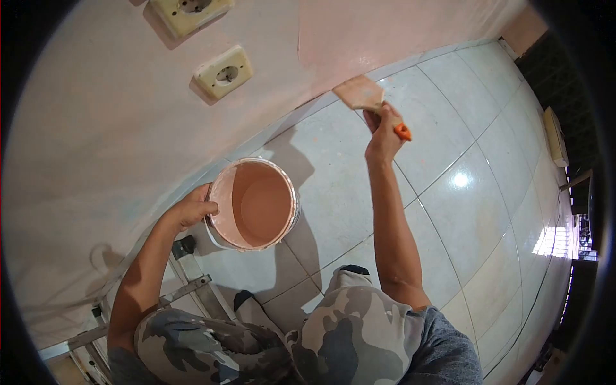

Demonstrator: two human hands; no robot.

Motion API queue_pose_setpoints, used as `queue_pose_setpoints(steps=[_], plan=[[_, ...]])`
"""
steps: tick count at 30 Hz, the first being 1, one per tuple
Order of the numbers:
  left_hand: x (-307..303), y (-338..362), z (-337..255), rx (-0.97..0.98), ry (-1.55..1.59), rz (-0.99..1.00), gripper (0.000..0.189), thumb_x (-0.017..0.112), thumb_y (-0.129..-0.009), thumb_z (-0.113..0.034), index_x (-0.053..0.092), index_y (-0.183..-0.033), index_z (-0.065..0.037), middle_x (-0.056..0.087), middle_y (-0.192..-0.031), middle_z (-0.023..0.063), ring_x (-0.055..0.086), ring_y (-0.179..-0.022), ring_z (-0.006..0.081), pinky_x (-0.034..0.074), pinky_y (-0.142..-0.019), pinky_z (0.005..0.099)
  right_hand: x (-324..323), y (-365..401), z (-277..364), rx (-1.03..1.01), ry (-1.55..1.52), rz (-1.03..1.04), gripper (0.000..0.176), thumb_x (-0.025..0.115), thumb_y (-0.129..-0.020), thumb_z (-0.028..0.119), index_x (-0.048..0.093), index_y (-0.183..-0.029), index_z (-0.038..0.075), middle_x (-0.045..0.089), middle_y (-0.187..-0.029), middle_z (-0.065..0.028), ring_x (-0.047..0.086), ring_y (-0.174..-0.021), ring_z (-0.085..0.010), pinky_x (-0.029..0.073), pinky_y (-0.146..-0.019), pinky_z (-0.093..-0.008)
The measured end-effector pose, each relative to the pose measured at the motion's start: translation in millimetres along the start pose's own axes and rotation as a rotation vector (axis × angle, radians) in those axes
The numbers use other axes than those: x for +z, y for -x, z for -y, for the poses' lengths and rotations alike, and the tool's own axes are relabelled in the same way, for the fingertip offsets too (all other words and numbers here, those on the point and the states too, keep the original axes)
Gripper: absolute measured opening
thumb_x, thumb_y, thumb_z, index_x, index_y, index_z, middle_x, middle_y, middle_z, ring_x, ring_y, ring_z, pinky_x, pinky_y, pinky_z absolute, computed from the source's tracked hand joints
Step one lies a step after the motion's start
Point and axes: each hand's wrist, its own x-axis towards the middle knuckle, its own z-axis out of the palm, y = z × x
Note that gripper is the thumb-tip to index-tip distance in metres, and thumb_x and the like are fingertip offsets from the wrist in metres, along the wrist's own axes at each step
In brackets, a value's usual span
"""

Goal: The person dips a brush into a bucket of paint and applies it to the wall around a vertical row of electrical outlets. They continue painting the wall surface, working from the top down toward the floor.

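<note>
My left hand (pixel 193 207) grips the rim of a round paint bucket (pixel 222 197), thumb over the inside edge. Pinkish-orange paint (pixel 263 204) fills its lower part, and the inner wall is smeared with it. Stretched out ahead, my right hand (pixel 385 133) is closed around the handle of a wide paintbrush (pixel 359 93). An orange handle end pokes out beside my wrist. The brush head is coated in pale peach paint and overlaps the foot of the wall (pixel 346 38) in this view.
Two yellowed wall sockets, the nearer one (pixel 224 74) above the bucket, are fixed to the wall. A metal ladder (pixel 204 292) lies at lower left by my camouflage-clad knees (pixel 350 327). Glossy white tiles (pixel 449 173) cover the floor. A dark grille (pixel 564 96) stands at far right.
</note>
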Motion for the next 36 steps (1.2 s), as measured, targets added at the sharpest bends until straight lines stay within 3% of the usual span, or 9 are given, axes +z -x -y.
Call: queue_pose_setpoints(steps=[10, 12, 15, 18, 21, 26, 29, 31, 36], plan=[[4, 5, -5, -0.002, 0.024, 0.026, 0.063, 0.054, -0.071, 0.0, 0.044, -0.134, -0.001, 0.06, -0.11, 0.0079, 0.059, -0.097, 0.0178, 0.05, -0.08, 0.0305, 13, 51, -50, 0.076, 0.116, 0.063, 0.028, 0.056, -0.094, 0.013, 0.053, -0.112, -0.008, 0.057, -0.11, -0.0193, 0.063, -0.098, -0.0253, 0.058, -0.084, -0.034], [7, 7, -9, 0.003, 0.044, -0.004, 0.063, 0.053, -0.069, 0.001, 0.046, -0.131, -0.003, 0.058, -0.105, 0.0039, 0.057, -0.089, 0.0142, 0.048, -0.07, 0.0281, 21, 57, -54, 0.072, 0.111, 0.078, 0.029, 0.056, -0.094, 0.013, 0.053, -0.112, -0.008, 0.057, -0.11, -0.0194, 0.063, -0.099, -0.0254, 0.058, -0.085, -0.0342], [7, 7, -10, -0.006, 0.024, 0.001, 0.063, 0.053, -0.069, 0.001, 0.046, -0.131, -0.003, 0.058, -0.105, 0.0045, 0.058, -0.09, 0.0146, 0.049, -0.072, 0.0295, 44, 62, -54, 0.048, 0.071, 0.117, 0.029, 0.056, -0.094, 0.015, 0.053, -0.112, -0.008, 0.057, -0.109, -0.0193, 0.063, -0.099, -0.0253, 0.058, -0.085, -0.0346], [6, 7, -13, -0.051, -0.007, 0.002, 0.063, 0.053, -0.069, 0.0, 0.046, -0.132, -0.003, 0.059, -0.107, 0.0051, 0.058, -0.093, 0.0153, 0.05, -0.075, 0.0305, 74, 58, -34, 0.097, 0.018, 0.149, 0.03, 0.058, -0.093, 0.015, 0.054, -0.112, -0.008, 0.057, -0.109, -0.0191, 0.063, -0.099, -0.0245, 0.058, -0.085, -0.0346], [-2, -5, 7, 0.041, 0.02, 0.023, 0.06, 0.055, -0.071, -0.001, 0.045, -0.131, -0.001, 0.06, -0.108, 0.0092, 0.063, -0.089, 0.0187, 0.055, -0.067, 0.0312, 111, 52, 18, -0.045, -0.137, 0.258, 0.033, 0.06, -0.092, 0.017, 0.053, -0.112, -0.009, 0.059, -0.107, -0.0189, 0.063, -0.096, -0.024, 0.058, -0.086, -0.0374], [1, -1, 0, 0.051, 0.046, 0.037, 0.058, 0.055, -0.072, -0.001, 0.045, -0.129, -0.001, 0.06, -0.105, 0.0088, 0.063, -0.088, 0.0177, 0.056, -0.066, 0.0316, 135, 37, 83, -0.268, -0.232, 0.44, 0.036, 0.059, -0.094, 0.019, 0.05, -0.114, -0.009, 0.056, -0.113, -0.0212, 0.062, -0.101, -0.0292, 0.055, -0.091, -0.0419], [-3, -6, 4, 0.041, 0.012, 0.031, 0.057, 0.055, -0.073, -0.001, 0.045, -0.129, 0.0, 0.06, -0.105, 0.0095, 0.064, -0.087, 0.0176, 0.056, -0.066, 0.0317, 129, 30, 66, -0.234, -0.276, 0.436, 0.037, 0.058, -0.094, 0.019, 0.049, -0.116, -0.009, 0.055, -0.114, -0.0215, 0.061, -0.103, -0.0302, 0.055, -0.092, -0.0419], [-2, -4, 6, 0.031, -0.006, 0.034, 0.058, 0.055, -0.073, -0.001, 0.045, -0.13, 0.0, 0.06, -0.105, 0.0101, 0.064, -0.087, 0.0177, 0.056, -0.066, 0.0318, 111, 33, 29, -0.106, -0.266, 0.321, 0.039, 0.059, -0.094, 0.02, 0.048, -0.118, -0.009, 0.055, -0.114, -0.0203, 0.061, -0.104, -0.0285, 0.054, -0.093, -0.0415], [-1, -4, 5, 0.022, 0.011, 0.001, 0.059, 0.055, -0.073, -0.001, 0.042, -0.131, 0.001, 0.061, -0.105, 0.0117, 0.065, -0.084, 0.0203, 0.057, -0.061, 0.033, 40, 58, -36, 0.062, -0.042, 0.156, 0.034, 0.058, -0.094, 0.019, 0.051, -0.114, -0.008, 0.057, -0.112, -0.0186, 0.062, -0.1, -0.0247, 0.056, -0.089, -0.0388]])
